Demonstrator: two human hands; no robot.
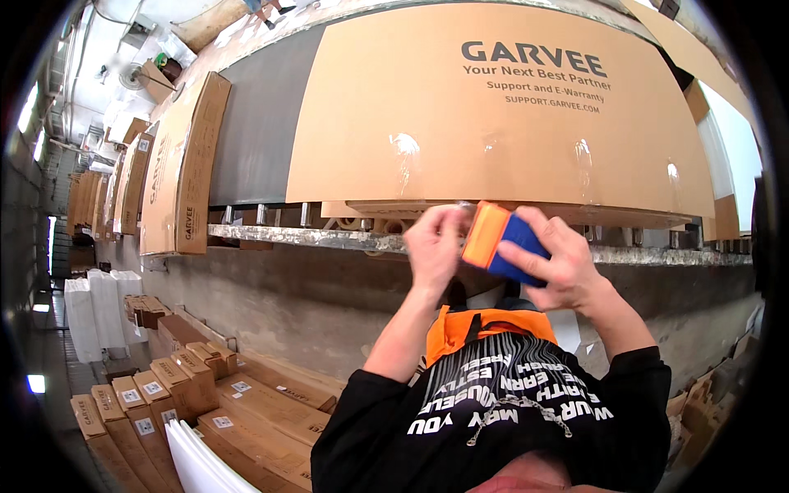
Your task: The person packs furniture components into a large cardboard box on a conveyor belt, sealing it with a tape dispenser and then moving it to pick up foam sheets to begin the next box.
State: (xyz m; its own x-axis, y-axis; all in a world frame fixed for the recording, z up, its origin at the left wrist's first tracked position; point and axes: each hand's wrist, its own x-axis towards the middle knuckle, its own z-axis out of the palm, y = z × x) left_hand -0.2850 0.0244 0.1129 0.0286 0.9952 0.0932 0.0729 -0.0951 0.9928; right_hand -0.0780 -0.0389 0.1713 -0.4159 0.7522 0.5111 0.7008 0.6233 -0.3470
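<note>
My right hand [559, 261] is wrapped round a blue and orange tape dispenser [486, 234], held in front of my waist at the near edge of the conveyor. Close by on its left, my left hand [436, 246] has its fingers drawn together and a little blurred. A small shiny bit shows between those fingertips and the dispenser, too indistinct to name. Just beyond both hands lies a large flat brown cardboard box [386, 99] with dark print on top. Glossy clear strips [404, 156] catch the light along its near edge.
The box rests on a conveyor with a dark grey belt [261, 123] and a worn metal rail [329, 238]. More cartons [177, 164] stand to the left. Stacked boxes [271, 411] and white foam sheets [103, 312] are at lower left. An open carton [727, 156] sits right.
</note>
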